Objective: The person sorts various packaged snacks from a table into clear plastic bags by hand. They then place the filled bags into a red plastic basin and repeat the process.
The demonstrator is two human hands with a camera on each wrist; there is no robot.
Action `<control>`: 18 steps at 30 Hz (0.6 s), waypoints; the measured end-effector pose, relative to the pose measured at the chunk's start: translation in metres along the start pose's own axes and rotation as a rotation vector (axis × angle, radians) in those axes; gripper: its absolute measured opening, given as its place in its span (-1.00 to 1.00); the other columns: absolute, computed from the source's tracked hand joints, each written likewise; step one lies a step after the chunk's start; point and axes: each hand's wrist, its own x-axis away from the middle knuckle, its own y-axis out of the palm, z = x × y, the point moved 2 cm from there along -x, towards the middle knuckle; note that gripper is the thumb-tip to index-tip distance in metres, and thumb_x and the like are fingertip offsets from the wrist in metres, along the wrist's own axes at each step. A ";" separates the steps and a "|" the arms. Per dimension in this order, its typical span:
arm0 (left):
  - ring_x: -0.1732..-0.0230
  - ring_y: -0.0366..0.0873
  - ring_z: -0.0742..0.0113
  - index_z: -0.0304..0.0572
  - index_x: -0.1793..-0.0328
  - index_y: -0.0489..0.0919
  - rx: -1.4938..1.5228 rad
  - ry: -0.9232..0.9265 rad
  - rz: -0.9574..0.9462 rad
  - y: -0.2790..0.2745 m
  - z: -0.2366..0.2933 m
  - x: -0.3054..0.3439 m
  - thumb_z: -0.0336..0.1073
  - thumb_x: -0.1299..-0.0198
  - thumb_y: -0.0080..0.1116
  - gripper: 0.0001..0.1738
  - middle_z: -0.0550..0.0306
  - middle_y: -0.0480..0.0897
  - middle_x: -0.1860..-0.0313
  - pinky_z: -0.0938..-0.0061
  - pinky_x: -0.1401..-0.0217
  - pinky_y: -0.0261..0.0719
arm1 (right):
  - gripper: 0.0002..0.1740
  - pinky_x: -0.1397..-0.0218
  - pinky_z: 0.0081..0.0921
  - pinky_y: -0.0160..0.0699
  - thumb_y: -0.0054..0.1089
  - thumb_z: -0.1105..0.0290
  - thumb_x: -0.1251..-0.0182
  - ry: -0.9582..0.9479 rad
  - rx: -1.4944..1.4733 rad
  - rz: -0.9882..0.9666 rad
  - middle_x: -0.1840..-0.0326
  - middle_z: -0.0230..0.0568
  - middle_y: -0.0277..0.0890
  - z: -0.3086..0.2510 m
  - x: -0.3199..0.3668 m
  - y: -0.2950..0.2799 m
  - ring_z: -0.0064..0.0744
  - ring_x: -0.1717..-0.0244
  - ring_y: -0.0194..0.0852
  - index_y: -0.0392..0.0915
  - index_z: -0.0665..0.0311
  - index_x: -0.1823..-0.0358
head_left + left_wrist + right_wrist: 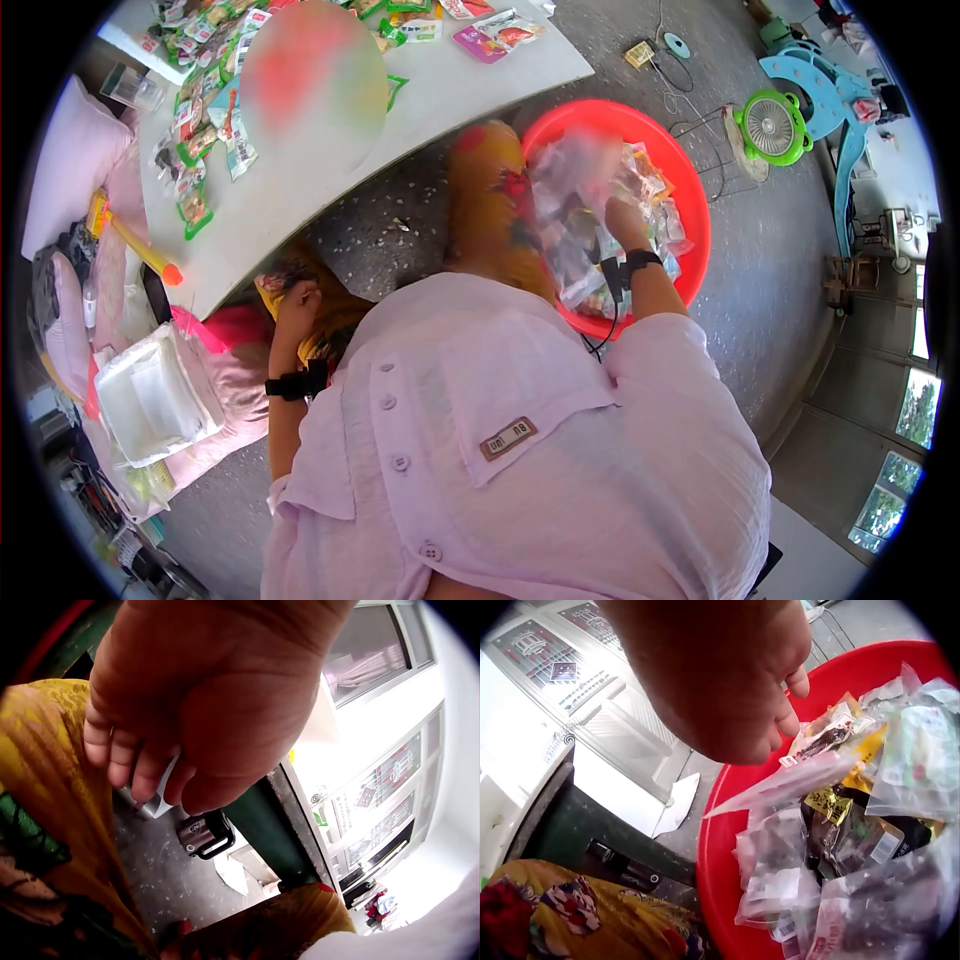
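Note:
My left hand [297, 305] is by the left thigh in patterned yellow trousers [325, 325], below the table edge. Seen in the left wrist view, its palm [217, 712] faces the camera, fingers loosely bent and nothing held. Over a red tub [697, 215] of plastic food packets [575, 255] is my right hand [626, 225]. The right wrist view has this hand [727, 682] with bent fingers just above a tilted clear packet [787, 784], with a gap between them. Nothing shows in its fingers; the thumb is hidden.
A white table [290, 205] bears several bright packets [497, 35] and a blurred patch. On a pink seat at left lies a white foam box [160, 390]. A green fan [773, 127] stands on the grey floor beyond the tub, near cables [672, 85].

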 end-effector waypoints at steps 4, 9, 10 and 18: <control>0.32 0.48 0.35 -0.30 0.17 0.45 0.023 -0.040 0.053 -0.019 0.014 0.006 -0.28 -0.06 -0.03 -0.74 0.02 0.53 0.38 0.55 0.23 0.40 | -0.79 0.23 -0.17 0.36 -0.20 0.37 -0.08 -0.137 -0.133 0.056 0.35 0.10 0.44 -0.018 -0.023 0.032 0.05 0.28 0.41 0.41 0.29 0.36; 0.38 0.45 0.44 -0.32 0.18 0.45 0.098 0.047 0.457 -0.062 0.040 0.025 -0.40 -0.05 -0.01 -0.80 0.07 0.51 0.36 0.61 0.30 0.40 | -0.83 0.26 -0.22 0.36 -0.10 0.40 -0.10 -0.364 -0.545 0.345 0.40 0.09 0.42 -0.127 -0.016 -0.062 0.09 0.32 0.37 0.40 0.33 0.33; 0.41 0.43 0.45 -0.34 0.19 0.45 0.040 0.015 0.549 -0.076 0.051 0.034 -0.41 -0.05 -0.01 -0.80 0.06 0.50 0.38 0.60 0.34 0.39 | -0.81 0.21 -0.29 0.36 -0.07 0.40 -0.10 -0.379 -0.564 0.395 0.35 0.06 0.43 -0.143 -0.018 -0.066 0.02 0.26 0.38 0.41 0.34 0.29; 0.22 0.41 0.02 -0.26 0.25 0.45 -0.589 -0.035 1.174 -0.162 0.017 0.100 -0.41 0.12 0.05 -0.77 -0.05 0.50 0.28 0.29 0.17 0.37 | -0.67 -0.12 -0.18 0.13 0.07 0.42 0.00 -0.810 -0.395 0.593 0.05 0.06 0.29 -0.254 0.031 -0.102 0.05 -0.06 0.17 0.35 0.41 0.18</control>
